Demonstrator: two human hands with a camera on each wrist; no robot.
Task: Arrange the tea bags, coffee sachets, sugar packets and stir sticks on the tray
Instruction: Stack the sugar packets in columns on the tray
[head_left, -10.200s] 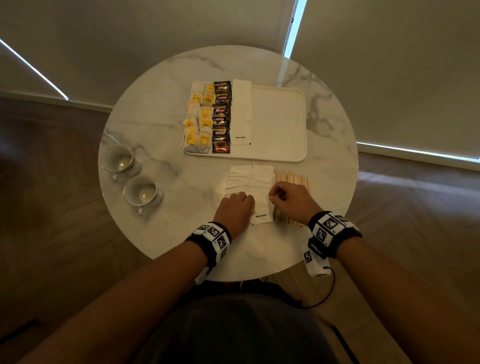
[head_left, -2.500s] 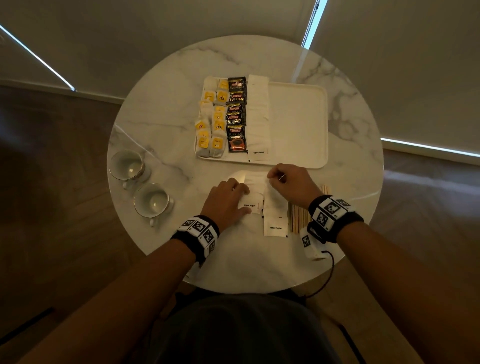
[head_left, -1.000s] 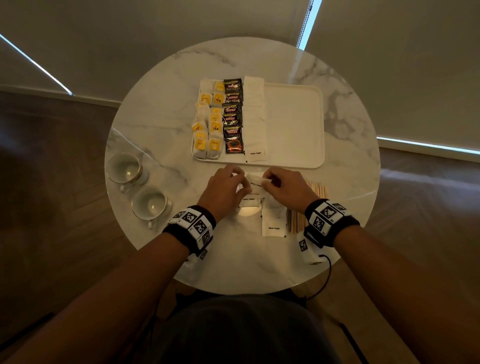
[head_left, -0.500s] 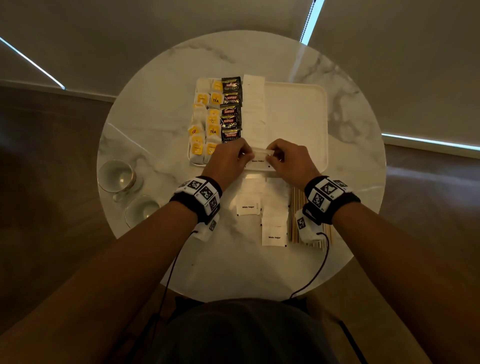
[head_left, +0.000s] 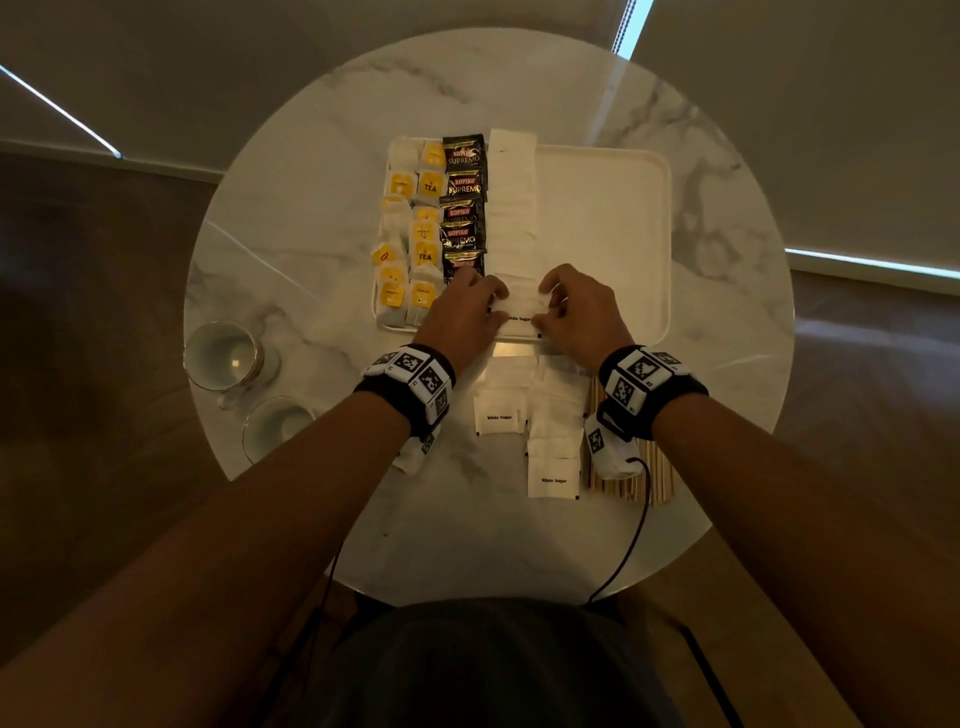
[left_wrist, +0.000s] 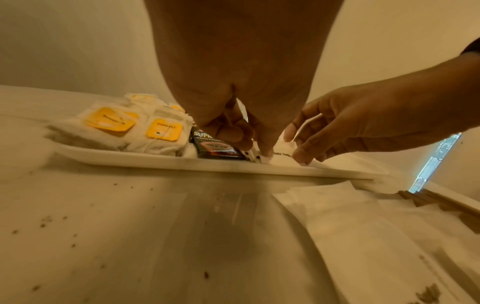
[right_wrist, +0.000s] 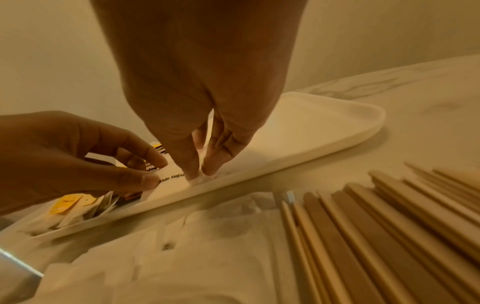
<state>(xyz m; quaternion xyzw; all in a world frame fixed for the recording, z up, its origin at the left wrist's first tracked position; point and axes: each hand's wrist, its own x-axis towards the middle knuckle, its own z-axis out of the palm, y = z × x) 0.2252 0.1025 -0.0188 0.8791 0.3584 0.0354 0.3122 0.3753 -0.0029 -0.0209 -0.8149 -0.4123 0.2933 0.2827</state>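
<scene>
A round marble surface (head_left: 727, 322) carries a white tray (head_left: 613, 234) set toward its far edge. Along the tray's left end lie two rows of tea bags (head_left: 410, 244) with yellow tags, then a column of dark coffee sachets (head_left: 462, 208), then a column of overlapping white sugar packets (head_left: 514, 208) running from the tray's far rim to its near rim. The right part of the tray is bare.

Between the tray's near rim and the surface's near edge lie loose sugar packets (head_left: 545, 421), some printed "White Sugar", and just to their right a bundle of wooden stir sticks (right_wrist: 376, 226), partly hidden in the head view by the right wrist band. Two white cups (head_left: 223, 356) stand at the surface's left edge, well apart from the tray.

Both hands reach over the loose packets to the tray's near rim, wrists raised, fingers pointing down. The left hand (head_left: 462, 312) pinches the left edge of one sugar packet (head_left: 519, 312) between thumb and fingertips, right beside the nearest coffee sachet. The right hand (head_left: 576, 312) pinches the same packet's right edge with curled fingertips (right_wrist: 194, 170) pressing it down at the near end of the sugar column.
</scene>
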